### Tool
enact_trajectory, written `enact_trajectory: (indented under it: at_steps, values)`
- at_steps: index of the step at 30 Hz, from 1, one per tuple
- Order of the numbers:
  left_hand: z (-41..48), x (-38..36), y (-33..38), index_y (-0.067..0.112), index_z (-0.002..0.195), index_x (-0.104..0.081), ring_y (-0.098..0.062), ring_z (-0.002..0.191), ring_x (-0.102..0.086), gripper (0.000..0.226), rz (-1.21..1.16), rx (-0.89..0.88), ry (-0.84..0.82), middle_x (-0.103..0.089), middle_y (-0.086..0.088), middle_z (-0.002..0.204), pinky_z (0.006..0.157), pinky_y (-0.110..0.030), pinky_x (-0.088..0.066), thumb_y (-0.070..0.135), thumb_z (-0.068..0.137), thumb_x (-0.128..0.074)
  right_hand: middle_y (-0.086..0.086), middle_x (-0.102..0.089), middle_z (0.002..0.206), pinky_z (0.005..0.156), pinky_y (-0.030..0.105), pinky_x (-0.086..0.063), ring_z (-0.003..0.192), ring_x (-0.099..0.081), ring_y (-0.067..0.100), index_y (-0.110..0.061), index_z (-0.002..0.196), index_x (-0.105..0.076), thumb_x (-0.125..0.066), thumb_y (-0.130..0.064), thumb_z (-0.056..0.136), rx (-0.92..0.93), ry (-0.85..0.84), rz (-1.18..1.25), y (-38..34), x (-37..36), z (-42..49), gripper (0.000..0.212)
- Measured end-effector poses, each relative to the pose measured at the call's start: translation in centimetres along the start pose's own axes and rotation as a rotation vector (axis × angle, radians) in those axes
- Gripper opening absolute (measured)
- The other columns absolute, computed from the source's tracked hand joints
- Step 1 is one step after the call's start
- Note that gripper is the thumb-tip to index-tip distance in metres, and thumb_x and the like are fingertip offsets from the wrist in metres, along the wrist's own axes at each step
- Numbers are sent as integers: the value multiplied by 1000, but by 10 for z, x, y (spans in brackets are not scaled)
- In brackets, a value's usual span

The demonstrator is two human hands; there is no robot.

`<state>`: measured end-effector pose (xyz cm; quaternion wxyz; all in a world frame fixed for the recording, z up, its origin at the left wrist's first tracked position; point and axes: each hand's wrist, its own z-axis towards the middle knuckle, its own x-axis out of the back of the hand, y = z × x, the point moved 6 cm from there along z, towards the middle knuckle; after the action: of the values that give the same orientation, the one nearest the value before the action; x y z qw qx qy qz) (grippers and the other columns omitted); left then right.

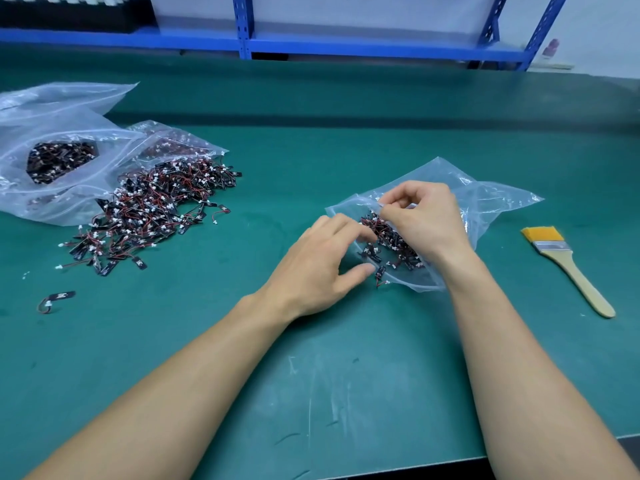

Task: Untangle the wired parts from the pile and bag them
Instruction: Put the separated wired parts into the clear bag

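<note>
Parts are pushed by the relaxed left hand into the bag, pinched open by the right hand; next, the pile needs untangling.

Both forearms were bare, coming in from the bottom edge and converging mid-tabletop. The left hand was palm down, its fingers loosely bent and spread, thumb out straight to the right. The right hand sat just beyond it, back of hand up, wrist bent, fingers curled tight. Its thumb and forefinger pinched the edge of the bag.
</note>
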<state>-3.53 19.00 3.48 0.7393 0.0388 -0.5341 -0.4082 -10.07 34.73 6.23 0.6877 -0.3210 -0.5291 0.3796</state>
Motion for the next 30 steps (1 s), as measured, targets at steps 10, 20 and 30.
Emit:
enact_trajectory:
  at_steps: [10,20,30]
  values:
    - [4,-10,13,26,89,-69,-15,84,-46,7,158,-20,-34,-57,12,81,74,-35,-46,33,90,-67,-17,-59,55,48,12,-38,47,-46,-1,-22,71,-72,-68,-12,73,0,-7,-14,1,-1,1,10]
    - [3,3,-9,35,82,-64,2,73,-47,8,-64,244,252,-63,22,70,61,-21,-37,40,88,-68,-19,-60,56,49,8,-38,49,-50,-3,-24,71,-71,-68,-12,75,22,-22,-46,-3,-2,-1,13]
    - [5,1,-4,29,122,-60,-7,100,-55,34,-54,99,96,-66,22,106,94,-41,-45,20,90,-67,-17,-59,54,49,10,-40,49,-49,-2,-23,70,-71,-68,-12,75,18,-24,-41,-4,-2,-1,12]
